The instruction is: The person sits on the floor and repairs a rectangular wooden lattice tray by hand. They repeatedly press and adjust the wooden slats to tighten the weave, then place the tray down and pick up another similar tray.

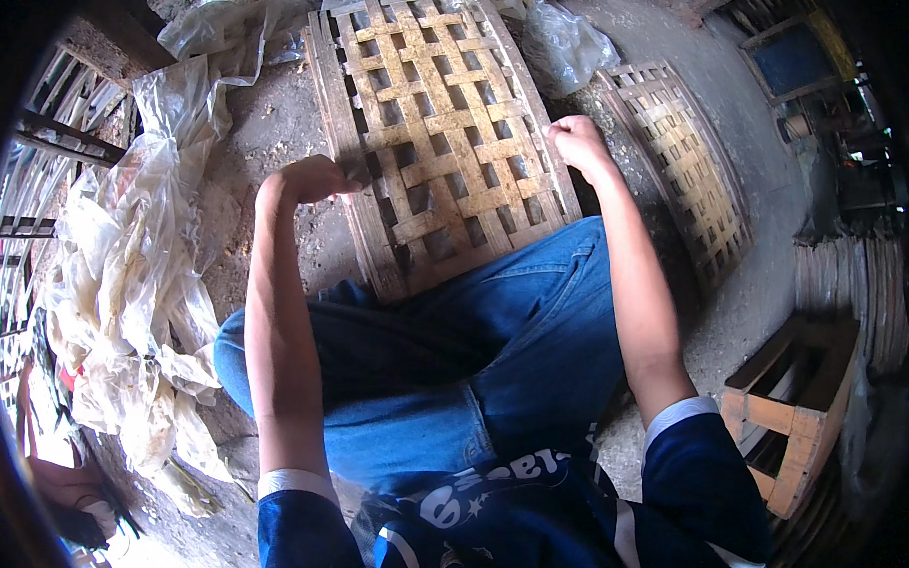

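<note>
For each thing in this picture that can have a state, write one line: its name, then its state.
Left hand: fisted at the mat's left edge.
Right hand: fisted at its right edge.
Woven bamboo mat: flat, open weave.
Second woven mat: lying aside, untouched.
Plastic sheeting: crumpled.
Wooden crate: open-topped.

Daylight was bright and washed out at the left; the right stayed dim; fisheye bent the black-vignetted edges.
</note>
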`<state>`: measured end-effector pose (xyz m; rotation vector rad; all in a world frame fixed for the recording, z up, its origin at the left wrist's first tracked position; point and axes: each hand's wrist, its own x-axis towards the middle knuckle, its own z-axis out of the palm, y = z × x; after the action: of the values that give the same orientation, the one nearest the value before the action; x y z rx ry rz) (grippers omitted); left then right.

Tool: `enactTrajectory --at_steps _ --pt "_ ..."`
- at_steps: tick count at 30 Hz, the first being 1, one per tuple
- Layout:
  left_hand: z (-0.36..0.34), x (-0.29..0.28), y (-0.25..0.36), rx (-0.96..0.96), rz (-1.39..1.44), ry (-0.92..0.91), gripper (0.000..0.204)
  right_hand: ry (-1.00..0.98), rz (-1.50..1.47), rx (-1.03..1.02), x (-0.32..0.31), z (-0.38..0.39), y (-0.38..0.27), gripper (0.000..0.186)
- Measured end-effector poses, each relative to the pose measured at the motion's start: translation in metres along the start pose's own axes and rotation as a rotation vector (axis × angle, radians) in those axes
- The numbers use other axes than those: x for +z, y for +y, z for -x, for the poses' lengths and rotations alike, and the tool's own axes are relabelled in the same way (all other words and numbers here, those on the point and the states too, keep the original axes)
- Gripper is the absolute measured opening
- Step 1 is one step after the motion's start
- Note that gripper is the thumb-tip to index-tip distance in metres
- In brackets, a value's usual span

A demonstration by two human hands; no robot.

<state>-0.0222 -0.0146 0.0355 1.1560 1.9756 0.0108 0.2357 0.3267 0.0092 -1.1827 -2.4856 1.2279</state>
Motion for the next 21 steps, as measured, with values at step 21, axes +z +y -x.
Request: enactTrajectory --at_steps 21 --pt "0.006 -0.004 0.008 -0.038 -0.003 -0.01 0.05 -0.211 0.514 -0.083 0.012 0.019 -0.017 0.014"
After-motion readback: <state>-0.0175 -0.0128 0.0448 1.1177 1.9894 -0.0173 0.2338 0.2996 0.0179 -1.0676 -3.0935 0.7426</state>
